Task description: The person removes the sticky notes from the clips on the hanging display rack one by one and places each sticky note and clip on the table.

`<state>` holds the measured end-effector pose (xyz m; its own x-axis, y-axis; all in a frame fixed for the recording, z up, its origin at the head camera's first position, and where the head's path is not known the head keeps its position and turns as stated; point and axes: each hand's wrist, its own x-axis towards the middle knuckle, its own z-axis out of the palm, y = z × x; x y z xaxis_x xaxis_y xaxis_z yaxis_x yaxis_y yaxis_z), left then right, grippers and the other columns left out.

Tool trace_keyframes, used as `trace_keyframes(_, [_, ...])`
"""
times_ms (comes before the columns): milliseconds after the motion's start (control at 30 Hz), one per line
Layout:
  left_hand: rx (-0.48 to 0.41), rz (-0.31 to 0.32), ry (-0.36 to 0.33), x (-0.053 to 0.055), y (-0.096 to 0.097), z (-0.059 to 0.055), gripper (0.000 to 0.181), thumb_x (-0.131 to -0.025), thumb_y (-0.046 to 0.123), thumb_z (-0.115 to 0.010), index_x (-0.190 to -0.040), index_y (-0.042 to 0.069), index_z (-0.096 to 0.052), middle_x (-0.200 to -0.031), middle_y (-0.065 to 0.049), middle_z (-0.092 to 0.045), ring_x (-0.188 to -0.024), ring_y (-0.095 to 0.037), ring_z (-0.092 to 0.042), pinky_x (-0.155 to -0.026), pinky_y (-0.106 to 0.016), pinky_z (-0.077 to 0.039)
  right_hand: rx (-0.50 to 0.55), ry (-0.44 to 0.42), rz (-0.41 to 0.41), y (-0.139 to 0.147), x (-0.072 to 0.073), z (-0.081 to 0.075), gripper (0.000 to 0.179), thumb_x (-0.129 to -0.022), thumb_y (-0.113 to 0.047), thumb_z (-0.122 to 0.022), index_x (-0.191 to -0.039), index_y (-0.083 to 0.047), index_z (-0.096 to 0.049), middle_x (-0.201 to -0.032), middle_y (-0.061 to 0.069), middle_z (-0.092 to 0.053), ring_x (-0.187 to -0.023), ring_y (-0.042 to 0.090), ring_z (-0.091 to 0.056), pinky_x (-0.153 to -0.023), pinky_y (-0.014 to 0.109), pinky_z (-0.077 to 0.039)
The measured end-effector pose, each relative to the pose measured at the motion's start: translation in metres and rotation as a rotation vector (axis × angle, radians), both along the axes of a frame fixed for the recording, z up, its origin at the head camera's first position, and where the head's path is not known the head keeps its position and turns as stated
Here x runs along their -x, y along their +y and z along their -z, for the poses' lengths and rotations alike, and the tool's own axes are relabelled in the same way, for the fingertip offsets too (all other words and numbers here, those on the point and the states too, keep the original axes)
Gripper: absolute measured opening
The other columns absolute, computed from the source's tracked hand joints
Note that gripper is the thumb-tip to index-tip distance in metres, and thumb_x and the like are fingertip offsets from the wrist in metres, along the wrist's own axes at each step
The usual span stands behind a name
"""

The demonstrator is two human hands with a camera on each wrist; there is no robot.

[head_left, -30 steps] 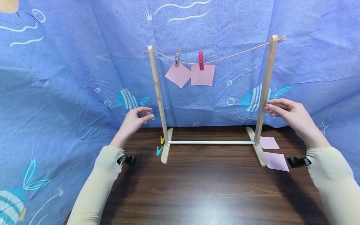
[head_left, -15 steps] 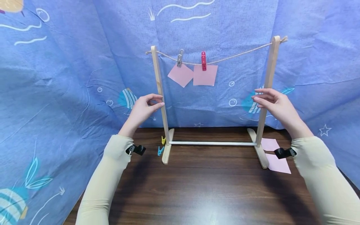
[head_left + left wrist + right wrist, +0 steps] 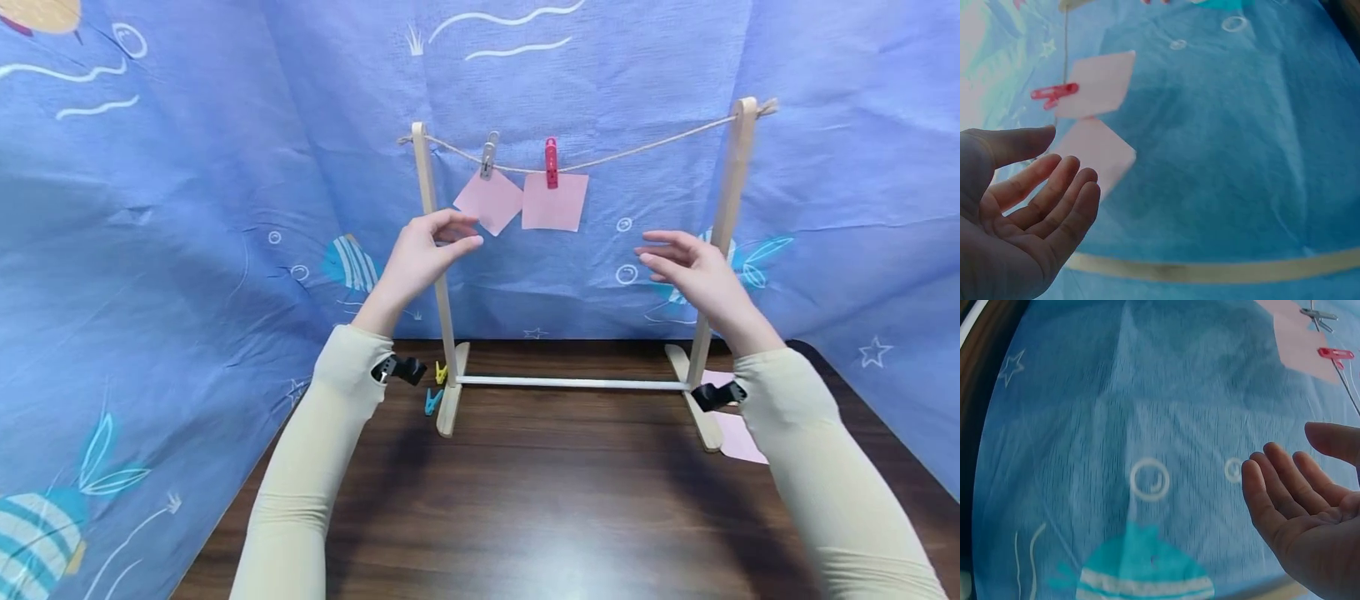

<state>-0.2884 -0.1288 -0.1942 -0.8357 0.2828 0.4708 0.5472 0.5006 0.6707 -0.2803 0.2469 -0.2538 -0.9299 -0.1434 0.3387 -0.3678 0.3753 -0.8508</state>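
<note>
Two pink paper notes hang from a string (image 3: 651,145) tied between the posts of a wooden stand. A grey clothespin (image 3: 488,156) clips the left note (image 3: 491,200), which hangs corner down; a red clothespin (image 3: 552,162) clips the right note (image 3: 557,204). My left hand (image 3: 429,250) is raised near the left note's lower edge, empty, thumb and fingers apart. In the left wrist view both notes show beyond the fingers (image 3: 1075,215). My right hand (image 3: 693,271) hovers in front of the right post (image 3: 731,192), also empty with loosely bent fingers.
Yellow (image 3: 441,372) and blue (image 3: 432,402) clothespins lie beside the stand's left foot (image 3: 450,408). Pink notes (image 3: 741,437) lie on the dark wooden table (image 3: 555,492) by the right foot, partly hidden by my right arm. A white bar (image 3: 570,382) joins the posts low down. Behind hangs a blue cloth.
My left hand has risen and moved right, from outside the left post to near the left note. My right hand has moved left and slightly up. The hanging notes stay clipped.
</note>
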Motion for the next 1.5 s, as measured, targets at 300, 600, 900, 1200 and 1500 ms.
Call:
trace_keyframes(300, [0.001,0.035,0.118,-0.008,0.023,-0.032,0.039,-0.096,0.023,-0.072,-0.131,0.007,-0.066,-0.114,-0.006,-0.071,-0.103,-0.016,-0.066,-0.088,-0.031,-0.053,0.045,-0.043,-0.049,-0.041,0.013,-0.005,0.059,-0.102,-0.036,-0.061,-0.151,-0.007,-0.045,-0.144,0.016,-0.056,-0.124,0.028,-0.058,-0.094,0.030,-0.053])
trace_keyframes(600, [-0.058,0.108,0.165,-0.014,0.045,-0.053,0.040,-0.096,0.017,-0.071,-0.133,0.004,-0.063,-0.120,-0.012,-0.068,-0.107,-0.014,-0.065,-0.095,-0.023,-0.051,0.127,-0.041,-0.057,-0.068,0.026,-0.006,0.054,-0.101,-0.029,-0.063,-0.148,-0.008,-0.048,-0.145,0.016,-0.053,-0.127,0.028,-0.056,-0.100,0.045,-0.051])
trace_keyframes(900, [-0.071,0.084,0.203,-0.011,0.051,-0.056,0.040,-0.094,0.014,-0.073,-0.132,0.003,-0.064,-0.124,-0.012,-0.067,-0.109,-0.015,-0.065,-0.096,-0.025,-0.051,0.185,-0.031,-0.056,-0.079,0.028,-0.007,0.047,-0.101,-0.026,-0.064,-0.141,-0.004,-0.055,-0.137,0.018,-0.060,-0.119,0.023,-0.061,-0.099,0.045,-0.052])
trace_keyframes(1200, [-0.090,0.084,0.211,-0.006,0.063,-0.065,0.039,-0.094,0.012,-0.073,-0.131,0.004,-0.064,-0.123,-0.010,-0.068,-0.113,-0.018,-0.064,-0.095,-0.020,-0.050,0.186,-0.028,-0.025,-0.085,0.030,-0.013,0.046,-0.100,-0.034,-0.065,-0.135,-0.004,-0.059,-0.127,0.013,-0.067,-0.108,0.017,-0.065,-0.096,0.041,-0.053])
trace_keyframes(1500, [0.006,0.077,0.141,0.007,0.084,-0.068,0.053,-0.096,0.017,-0.072,-0.143,0.001,-0.053,-0.142,-0.011,-0.057,-0.128,-0.019,-0.057,-0.099,-0.017,-0.047,0.250,0.002,0.021,-0.090,0.036,-0.011,0.032,-0.100,-0.028,-0.065,-0.119,-0.002,-0.067,-0.106,0.003,-0.074,-0.095,0.013,-0.068,-0.085,0.031,-0.057])
